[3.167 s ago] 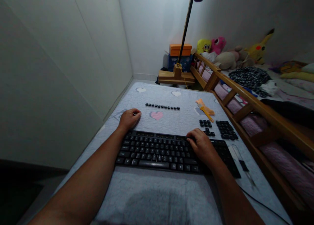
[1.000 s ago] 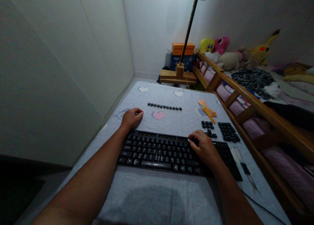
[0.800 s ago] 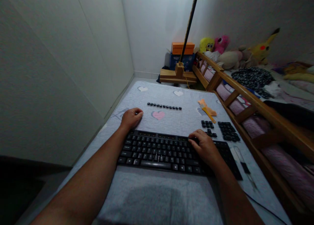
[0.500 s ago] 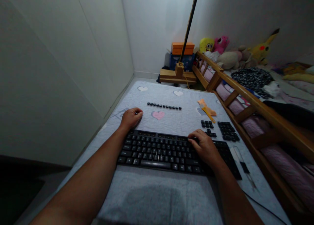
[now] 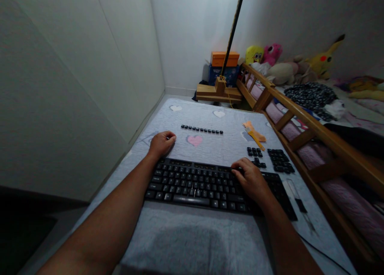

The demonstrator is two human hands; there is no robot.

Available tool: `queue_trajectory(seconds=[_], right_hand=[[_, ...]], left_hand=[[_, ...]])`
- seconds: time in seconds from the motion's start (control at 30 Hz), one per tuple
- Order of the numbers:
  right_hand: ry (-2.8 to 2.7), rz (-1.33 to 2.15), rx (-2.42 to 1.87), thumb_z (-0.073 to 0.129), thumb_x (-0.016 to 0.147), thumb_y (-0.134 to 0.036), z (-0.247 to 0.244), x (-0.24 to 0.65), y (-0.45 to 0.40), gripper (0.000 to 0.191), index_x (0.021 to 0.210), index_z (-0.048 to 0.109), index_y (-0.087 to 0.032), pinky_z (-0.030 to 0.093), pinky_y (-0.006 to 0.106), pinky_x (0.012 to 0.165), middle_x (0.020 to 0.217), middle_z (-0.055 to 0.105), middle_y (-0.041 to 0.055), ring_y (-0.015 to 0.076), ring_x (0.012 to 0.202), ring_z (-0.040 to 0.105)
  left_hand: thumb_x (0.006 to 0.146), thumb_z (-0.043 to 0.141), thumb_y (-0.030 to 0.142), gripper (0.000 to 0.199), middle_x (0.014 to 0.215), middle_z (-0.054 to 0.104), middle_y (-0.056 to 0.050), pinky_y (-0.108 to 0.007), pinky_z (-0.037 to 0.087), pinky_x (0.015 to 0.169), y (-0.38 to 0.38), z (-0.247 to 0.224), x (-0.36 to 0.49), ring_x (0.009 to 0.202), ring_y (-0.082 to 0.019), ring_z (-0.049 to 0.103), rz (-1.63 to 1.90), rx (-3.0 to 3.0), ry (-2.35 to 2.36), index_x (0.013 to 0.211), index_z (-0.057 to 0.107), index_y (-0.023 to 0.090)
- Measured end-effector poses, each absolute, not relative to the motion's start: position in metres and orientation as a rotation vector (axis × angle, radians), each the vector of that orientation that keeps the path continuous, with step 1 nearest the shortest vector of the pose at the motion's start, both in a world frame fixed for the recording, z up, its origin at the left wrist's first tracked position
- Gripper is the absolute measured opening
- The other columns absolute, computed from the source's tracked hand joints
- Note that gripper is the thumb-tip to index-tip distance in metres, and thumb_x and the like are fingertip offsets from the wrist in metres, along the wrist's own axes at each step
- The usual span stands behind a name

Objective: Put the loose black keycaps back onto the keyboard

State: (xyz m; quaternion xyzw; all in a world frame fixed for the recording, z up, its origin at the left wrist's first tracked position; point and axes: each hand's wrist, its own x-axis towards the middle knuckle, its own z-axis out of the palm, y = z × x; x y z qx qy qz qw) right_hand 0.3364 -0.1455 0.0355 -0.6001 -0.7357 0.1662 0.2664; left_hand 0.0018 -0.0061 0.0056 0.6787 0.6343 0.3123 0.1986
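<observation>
A: How does the keyboard [image 5: 186,183] look?
B: Black, with pale markings and a long, shiny space bar. It lies flat across the patterned surface [image 5: 180,239], partly covered by the right forearm.
A: And the right hand [image 5: 249,179]?
B: Bent over its upper edge, thumb and forefinger pointing inward; I can't tell whether they're apart or pinching something.
A: The left hand [image 5: 162,144]?
B: Curled beyond the keyboard's upper left corner, fingertips together, near the row of keycaps [image 5: 202,129].
</observation>
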Motion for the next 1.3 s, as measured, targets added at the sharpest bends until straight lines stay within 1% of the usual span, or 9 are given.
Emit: queue_trajectory(seconds=[0.23,0.5,1.0,1.3], right_hand=[[-2.0,0.439,-1.651,0.057,0.085,-0.014,0.0354,0.3348,-0.1452,0.009,0.084,0.064,-0.02,0.047,0.038,0.085,0.09,0.063,0.0068,0.0231,0.091,0.059],[-1.953,0.458,-1.628,0.054,0.086,-0.017,0.0373,0.3365,-0.1459,0.01,0.082,0.063,-0.02,0.047,0.037,0.083,0.088,0.064,0.0063,0.0219,0.088,0.06],[-1.916,0.519,-1.637,0.055,0.086,-0.021,0.0389,0.3374,-0.1438,0.013,0.08,0.066,-0.022,0.048,0.036,0.083,0.087,0.065,0.0055,0.0216,0.087,0.062],[-1.932,0.515,-1.61,0.057,0.084,-0.019,0.0384,0.3364,-0.144,0.009,0.082,0.066,-0.022,0.047,0.035,0.084,0.088,0.065,0.0048,0.0218,0.09,0.061]], left_hand=[[0.078,0.053,0.041,0.03,0.091,0.075,-0.006,-0.032,0.048,0.079,-0.0045,0.003,0.0016,0.084,-0.023,0.067,0.88,1.9,1.772,0.085,0.074,0.02],[0.079,0.053,0.041,0.03,0.092,0.076,-0.006,-0.032,0.048,0.08,-0.0054,0.0043,0.0019,0.084,-0.022,0.067,0.874,1.891,1.778,0.086,0.074,0.02],[0.078,0.054,0.039,0.029,0.092,0.076,-0.006,-0.032,0.049,0.081,-0.0054,0.0043,0.0025,0.084,-0.023,0.067,0.887,1.889,1.772,0.086,0.075,0.02],[0.079,0.054,0.038,0.028,0.094,0.076,-0.006,-0.032,0.049,0.083,-0.0051,0.0043,0.0024,0.087,-0.023,0.067,0.887,1.903,1.773,0.087,0.075,0.021]])
